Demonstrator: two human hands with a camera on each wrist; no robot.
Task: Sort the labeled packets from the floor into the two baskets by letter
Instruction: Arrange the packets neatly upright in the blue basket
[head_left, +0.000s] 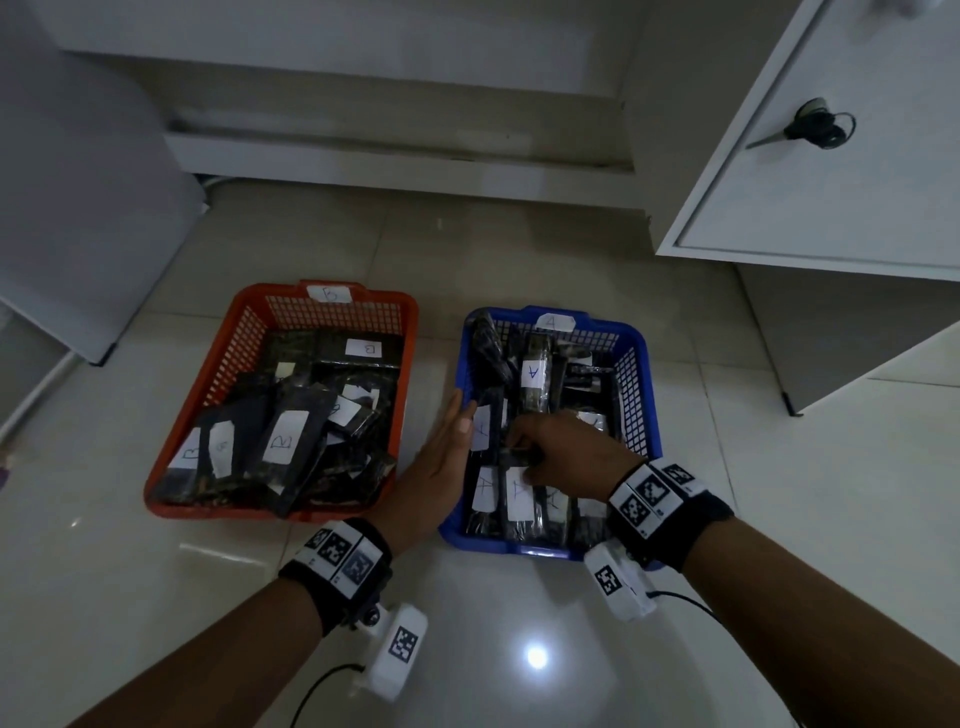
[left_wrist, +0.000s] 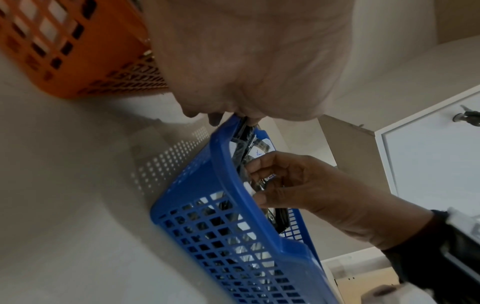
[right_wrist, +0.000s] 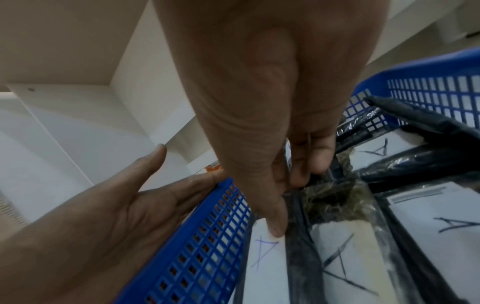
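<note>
Two baskets stand side by side on the tiled floor. The orange basket (head_left: 228, 353) (left_wrist: 91, 67), tagged B, holds several dark packets with B labels. To its right, the blue basket (head_left: 644, 374) (left_wrist: 207, 205) (right_wrist: 207, 236), tagged A, holds several A-labelled packets (head_left: 535, 371). My left hand (head_left: 447, 452) (right_wrist: 124, 207) lies flat with straight fingers against the blue basket's left wall. My right hand (head_left: 561, 452) (left_wrist: 298, 185) reaches inside that basket, its fingers curled and pinching the end of a dark packet (right_wrist: 335, 195) among the others.
A white cabinet (head_left: 831, 208) overhangs at the right with black scissors (head_left: 815, 127) lying on it. Another white unit (head_left: 78, 208) stands at the left, and a low white ledge (head_left: 395, 150) runs along the back. Glossy floor tiles (head_left: 493, 649) spread in front of the baskets.
</note>
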